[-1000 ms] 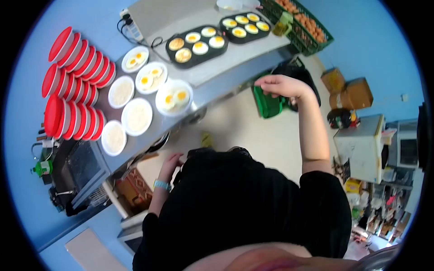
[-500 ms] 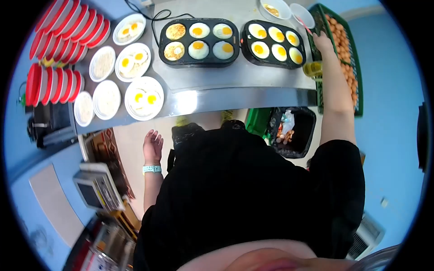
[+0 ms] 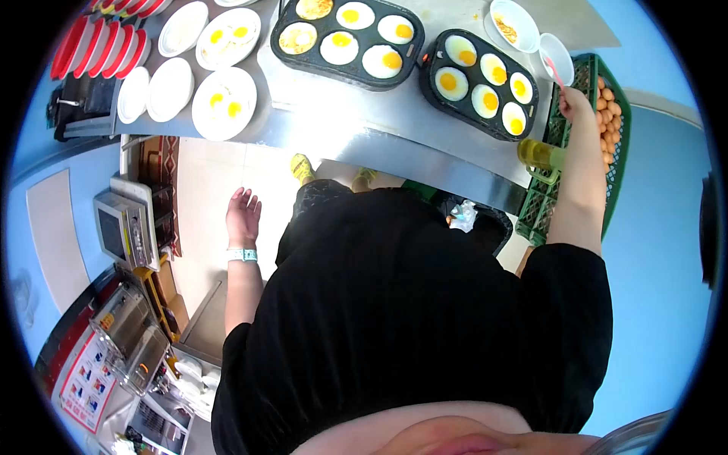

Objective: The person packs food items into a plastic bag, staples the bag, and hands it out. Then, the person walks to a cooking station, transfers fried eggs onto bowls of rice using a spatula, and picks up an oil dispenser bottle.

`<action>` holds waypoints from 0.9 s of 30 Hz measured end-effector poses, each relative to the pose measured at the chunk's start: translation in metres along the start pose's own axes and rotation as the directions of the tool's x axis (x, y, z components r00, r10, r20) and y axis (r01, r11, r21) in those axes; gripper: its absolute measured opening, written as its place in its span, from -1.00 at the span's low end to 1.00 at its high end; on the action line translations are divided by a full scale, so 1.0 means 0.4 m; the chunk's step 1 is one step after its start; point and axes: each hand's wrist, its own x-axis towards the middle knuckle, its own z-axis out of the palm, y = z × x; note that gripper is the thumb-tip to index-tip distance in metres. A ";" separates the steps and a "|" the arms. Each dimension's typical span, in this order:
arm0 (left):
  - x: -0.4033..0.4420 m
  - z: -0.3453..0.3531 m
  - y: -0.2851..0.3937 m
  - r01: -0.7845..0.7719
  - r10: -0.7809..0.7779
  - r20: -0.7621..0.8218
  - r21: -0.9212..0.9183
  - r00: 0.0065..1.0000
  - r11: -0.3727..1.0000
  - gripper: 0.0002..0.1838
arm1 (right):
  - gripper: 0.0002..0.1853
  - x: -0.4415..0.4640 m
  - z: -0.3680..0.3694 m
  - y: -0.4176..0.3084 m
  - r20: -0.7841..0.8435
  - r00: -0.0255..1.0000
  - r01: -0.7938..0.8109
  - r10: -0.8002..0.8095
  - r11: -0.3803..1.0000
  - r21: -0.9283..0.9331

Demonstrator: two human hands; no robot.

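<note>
My right hand (image 3: 578, 105) is closed on the end of a thin pink utensil (image 3: 555, 72), which leans into a small white bowl (image 3: 558, 50). Whether it is a spoon or a brush I cannot make out. Beside that bowl stands another white bowl (image 3: 523, 21) with yellowish scraps inside. Below my right wrist is a jug of yellow liquid (image 3: 535, 154). The nearer egg pan (image 3: 447, 108) holds several fried eggs with whole yolks. My left hand (image 3: 243, 217) hangs at my side over the floor, fingers spread and holding nothing.
A second egg pan (image 3: 296, 64) cooks more eggs, two browned. Plates with fried eggs (image 3: 224, 121) stand at the counter's left, near stacked red-and-white bowls (image 3: 98, 47). Green crates (image 3: 540, 203) with brown eggs (image 3: 607, 121) flank the right end. Under the counter sits a black bin (image 3: 497, 227).
My view has turned and shifted, so the counter appears tilted. My right hand now grips the pink utensil by its end, seemingly as before. My left hand stays low and open.
</note>
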 end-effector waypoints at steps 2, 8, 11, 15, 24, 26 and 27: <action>0.004 -0.003 0.002 -0.041 0.041 -0.016 -0.028 0.999 0.999 -0.69 | -0.71 -0.048 -0.036 -0.013 -0.016 0.993 0.111 -0.114 0.988 -0.104; 0.049 0.013 0.055 -0.246 0.248 -0.038 0.053 0.968 0.968 -0.58 | -0.63 -0.588 0.049 0.074 -0.203 0.683 0.630 -0.702 0.706 -0.324; 0.110 0.040 0.158 -0.346 0.353 -0.051 0.120 0.934 0.931 -0.53 | -0.66 -0.835 0.202 0.125 0.220 0.838 0.323 -0.499 0.779 0.538; 0.212 0.063 0.314 -0.436 0.439 -0.018 0.095 0.898 0.895 -0.49 | -0.73 -0.986 0.386 0.199 0.606 0.693 -0.229 -0.390 0.678 0.698; 0.482 0.077 0.559 -0.280 0.286 0.051 -0.101 0.957 0.955 -0.53 | -0.69 -1.179 0.659 0.227 -0.048 0.664 0.713 -0.746 0.651 -0.260; 0.531 0.062 0.571 -0.264 0.273 0.088 -0.100 0.958 0.959 -0.61 | -0.69 -1.212 0.689 0.215 -0.080 0.620 0.683 -0.781 0.586 -0.436; 0.547 0.056 0.576 -0.289 0.297 0.111 -0.081 0.948 0.954 -0.65 | -0.69 -1.221 0.699 0.210 -0.103 0.623 0.628 -0.776 0.574 -0.526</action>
